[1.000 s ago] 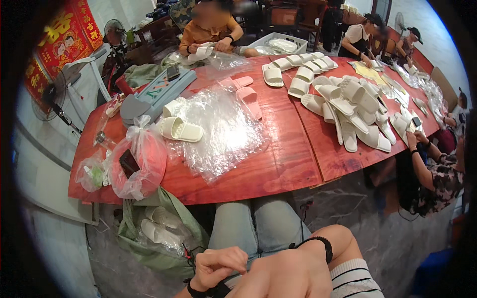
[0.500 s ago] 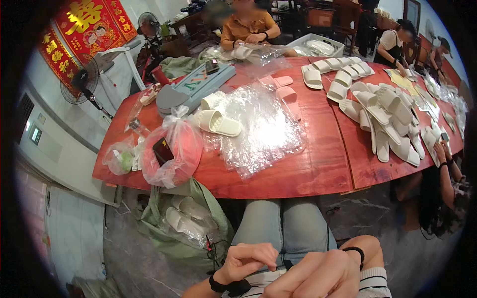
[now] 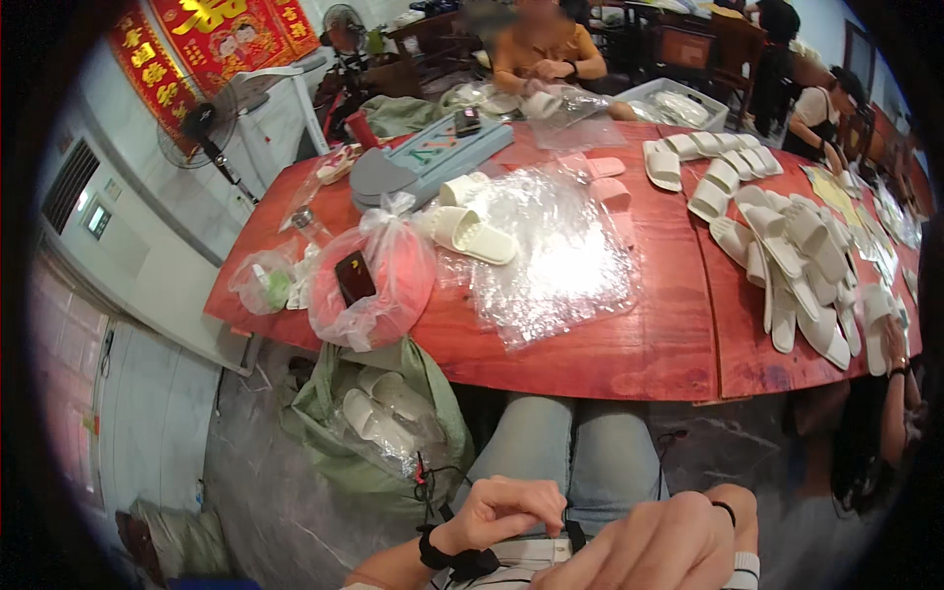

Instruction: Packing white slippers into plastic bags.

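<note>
Both my hands are raised over my lap, off the table. My left hand (image 3: 506, 511), a dark band at its wrist, has its fingers curled in and pressed together; anything between them is too small or hidden to make out. Close to the camera, my right hand (image 3: 654, 546) is closed with its knuckles up, and its fingertips are hidden. A dark strap (image 3: 576, 536) shows between the hands. Ahead on the table, a cream slipper (image 3: 474, 236) lies on a stack of clear plastic bags (image 3: 556, 251). Pink slippers (image 3: 612, 192) lie beyond the bags.
A pile of white slippers (image 3: 801, 236) covers the red table's (image 3: 678, 334) right side. Left stand a grey-blue sealing machine (image 3: 423, 162) and a pink-filled plastic bag (image 3: 393, 295) bearing a phone. A green sack (image 3: 447, 403) of bagged slippers sits below. Co-workers' hands (image 3: 551, 71) work opposite and at right.
The view has turned slightly left, so the table and its things appear shifted right. Both my hands stay curled over my lap. The right-hand co-worker's hand has moved on a white slipper.
</note>
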Motion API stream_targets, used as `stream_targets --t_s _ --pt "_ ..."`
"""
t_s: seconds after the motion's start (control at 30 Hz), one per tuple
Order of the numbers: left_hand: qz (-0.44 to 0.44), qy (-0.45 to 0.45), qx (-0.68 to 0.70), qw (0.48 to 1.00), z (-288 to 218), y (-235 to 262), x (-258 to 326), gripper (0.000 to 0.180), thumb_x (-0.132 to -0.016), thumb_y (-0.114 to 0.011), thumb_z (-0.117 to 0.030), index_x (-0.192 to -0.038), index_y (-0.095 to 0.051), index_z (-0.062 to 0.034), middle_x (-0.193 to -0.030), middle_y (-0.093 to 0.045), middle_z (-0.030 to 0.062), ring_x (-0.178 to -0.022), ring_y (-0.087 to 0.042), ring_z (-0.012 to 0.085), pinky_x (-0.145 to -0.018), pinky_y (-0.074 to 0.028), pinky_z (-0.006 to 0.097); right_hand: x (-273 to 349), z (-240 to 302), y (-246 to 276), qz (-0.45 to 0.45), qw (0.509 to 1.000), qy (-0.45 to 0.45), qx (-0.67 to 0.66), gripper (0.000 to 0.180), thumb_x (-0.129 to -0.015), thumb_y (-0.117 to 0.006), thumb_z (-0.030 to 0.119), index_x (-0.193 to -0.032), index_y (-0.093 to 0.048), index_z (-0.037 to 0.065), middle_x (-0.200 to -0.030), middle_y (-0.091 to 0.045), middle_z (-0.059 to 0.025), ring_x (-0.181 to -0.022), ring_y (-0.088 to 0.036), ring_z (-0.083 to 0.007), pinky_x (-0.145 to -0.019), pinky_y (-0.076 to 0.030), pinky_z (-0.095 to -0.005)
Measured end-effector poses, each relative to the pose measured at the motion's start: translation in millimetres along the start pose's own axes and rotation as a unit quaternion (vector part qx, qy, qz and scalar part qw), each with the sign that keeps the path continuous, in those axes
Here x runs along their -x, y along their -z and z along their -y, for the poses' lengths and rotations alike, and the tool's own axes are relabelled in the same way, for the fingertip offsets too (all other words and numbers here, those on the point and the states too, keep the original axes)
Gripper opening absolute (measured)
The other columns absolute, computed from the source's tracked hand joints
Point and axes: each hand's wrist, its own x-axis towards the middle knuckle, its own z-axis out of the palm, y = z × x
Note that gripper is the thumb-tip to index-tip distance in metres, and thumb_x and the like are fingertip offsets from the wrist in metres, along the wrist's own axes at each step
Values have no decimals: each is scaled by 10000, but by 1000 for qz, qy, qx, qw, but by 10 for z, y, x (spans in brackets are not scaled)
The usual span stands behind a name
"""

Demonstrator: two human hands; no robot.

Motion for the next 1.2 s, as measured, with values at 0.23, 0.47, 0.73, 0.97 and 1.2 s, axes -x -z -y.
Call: stream_targets --t_s 0.23,0.47,0.73,0.97,1.2 --pt "46 -16 31 998 47 -16 -20 218 -855 -545 84 -1018 -690 89 -891 -685 164 -888 -619 272 -870 -462 422 288 262 167 30 997 21 64 154 -938 -561 -64 -967 -675 -163 -984 -687 -317 -879 -663 -450 -755 -537 -514" --pt "-128 9 -24 991 -76 244 -137 275 -971 -576 -62 -1202 -640 72 -1094 -671 155 -1036 -644 253 -913 -509 394 272 162 644 -506 853 -78 99 222 -997 -545 73 -1155 -664 -28 -1029 -707 -93 -882 -690 -155 -767 -546 -319" --pt "-109 70 176 976 -46 209 -385 775 -1002 -537 -494 -1579 -178 -121 -1400 -519 101 -1242 -569 284 -1016 -497 518 598 -146 1056 -114 620 -84 772 442 -717 -704 -39 -1149 -710 53 -911 -670 -53 -789 -652 -208 -668 -518 -296" --pt "-277 128 193 933 262 495 50 518 -1078 -429 -405 -1458 -440 -53 -1310 -564 67 -1112 -612 177 -948 -509 385 764 -772 1119 159 484 -169 844 391 -751 -655 8 -1137 -691 60 -1154 -653 -28 -1156 -543 -247 -959 -356 -483" --pt "-515 -39 142 844 254 1386 620 315 -1009 -550 -90 -1310 -558 3 -687 -406 -52 -547 -355 56 -498 -283 223 770 -612 1153 141 591 -201 768 442 -787 -669 -28 -1208 -684 103 -1436 -539 -145 -1196 -582 -255 -952 -420 -457"
